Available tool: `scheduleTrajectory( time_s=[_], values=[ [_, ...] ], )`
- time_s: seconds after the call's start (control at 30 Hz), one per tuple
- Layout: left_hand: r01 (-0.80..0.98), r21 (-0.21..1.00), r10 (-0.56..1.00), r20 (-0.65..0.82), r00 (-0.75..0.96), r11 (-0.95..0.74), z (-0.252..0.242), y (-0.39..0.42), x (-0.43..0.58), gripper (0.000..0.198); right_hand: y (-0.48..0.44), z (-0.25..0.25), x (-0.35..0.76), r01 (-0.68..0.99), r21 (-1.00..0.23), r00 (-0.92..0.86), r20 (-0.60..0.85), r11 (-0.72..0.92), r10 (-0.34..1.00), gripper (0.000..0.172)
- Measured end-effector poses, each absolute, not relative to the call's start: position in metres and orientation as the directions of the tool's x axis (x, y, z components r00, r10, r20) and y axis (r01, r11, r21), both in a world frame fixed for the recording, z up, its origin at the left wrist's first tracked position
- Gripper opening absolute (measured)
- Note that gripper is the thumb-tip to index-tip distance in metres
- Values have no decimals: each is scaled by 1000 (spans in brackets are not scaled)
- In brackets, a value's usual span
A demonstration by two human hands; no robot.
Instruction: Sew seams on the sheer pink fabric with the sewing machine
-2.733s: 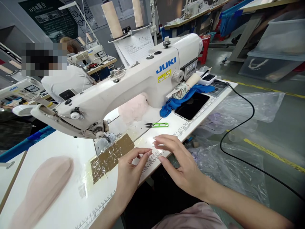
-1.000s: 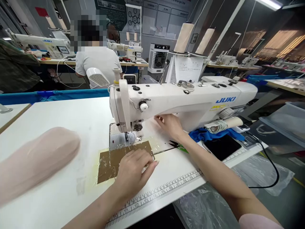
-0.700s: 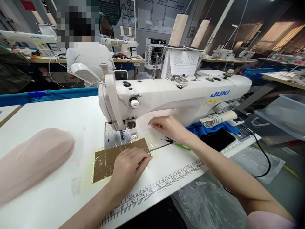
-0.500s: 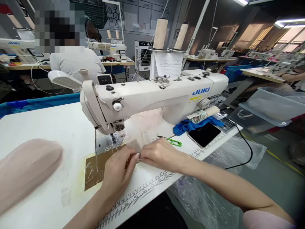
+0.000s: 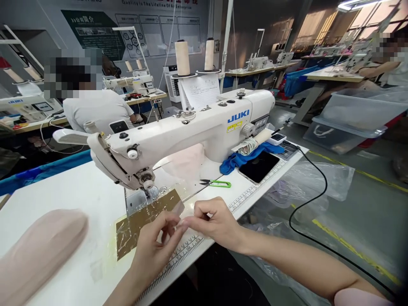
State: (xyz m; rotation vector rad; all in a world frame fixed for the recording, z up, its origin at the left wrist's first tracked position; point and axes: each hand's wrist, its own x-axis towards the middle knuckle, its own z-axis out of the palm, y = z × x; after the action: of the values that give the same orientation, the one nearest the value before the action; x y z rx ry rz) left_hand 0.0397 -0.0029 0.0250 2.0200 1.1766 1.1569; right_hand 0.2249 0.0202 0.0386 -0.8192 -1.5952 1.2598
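My left hand [image 5: 156,240] and my right hand [image 5: 218,223] meet above the table's front edge, thumbs and fingers pinched together. A small piece of thin, pale, see-through fabric [image 5: 179,208] shows between them, mostly hidden by the fingers. Just behind is the white sewing machine [image 5: 181,138], its needle area [image 5: 148,193] apart from both hands. Partly under my left hand lies a brown taped patch [image 5: 130,236] on the table. More pale pink fabric [image 5: 186,163] rests beneath the machine's arm. Green-handled thread snips [image 5: 219,184] lie beyond my right hand.
On the table's left is a large, pale pink cloth piece [image 5: 44,250]. A phone [image 5: 259,167], a blue cloth [image 5: 232,163] and a cord roll [image 5: 248,145] sit to the right. A black cable [image 5: 321,170] hangs off the edge. A person in white [image 5: 95,108] sits ahead.
Both hands have drawn back from the needle area towards the table's front edge, still pinched together. More of the brown patch shows. The view has turned to the right.
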Motion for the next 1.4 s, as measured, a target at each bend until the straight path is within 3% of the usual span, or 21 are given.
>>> scheduleTrajectory(
  time_s=[0.1,0.2,0.27,0.37,0.43,0.57,0.73,0.87,0.93,1.1,1.23,1.4],
  values=[
    [236,947,949,149,277,-217,41,-11,42,30,12,53,228,-183,-971,-397,217,155,892,55],
    [171,983,946,8,324,-66,55,-16,39,36,10,59,229,-252,-967,-515,158,27,842,52],
    [245,967,978,19,209,-71,59,-20,36,28,13,56,225,-210,-978,-532,134,23,836,52],
    [383,907,976,210,-54,-174,53,-30,36,19,19,41,212,-97,-989,-484,143,109,864,52],
    [472,847,956,293,-32,-244,45,-39,39,20,21,33,201,-85,-990,-495,139,112,858,51],
    [519,832,978,204,44,-197,33,-52,45,16,21,30,189,-178,-983,-593,80,-33,801,49],
    [161,986,994,13,111,-31,33,-54,36,28,29,31,193,-108,-950,-773,-104,-292,626,50],
    [-178,968,969,-143,204,180,36,-53,22,34,38,29,201,-24,-904,-919,-149,-428,365,46],
    [-326,886,926,-235,295,329,37,-50,12,36,44,30,201,16,-902,-945,-155,-432,288,42],
    [-252,875,888,-328,322,415,40,-40,-12,38,60,35,189,194,-912,-948,-269,-363,171,25],
    [-64,945,920,-293,260,320,42,-31,-13,33,69,40,174,266,-941,-911,-317,-211,263,20],
    [-52,974,955,-204,215,220,45,-19,-12,31,85,52,166,255,-958,-896,-286,-132,341,27]
  ],
)
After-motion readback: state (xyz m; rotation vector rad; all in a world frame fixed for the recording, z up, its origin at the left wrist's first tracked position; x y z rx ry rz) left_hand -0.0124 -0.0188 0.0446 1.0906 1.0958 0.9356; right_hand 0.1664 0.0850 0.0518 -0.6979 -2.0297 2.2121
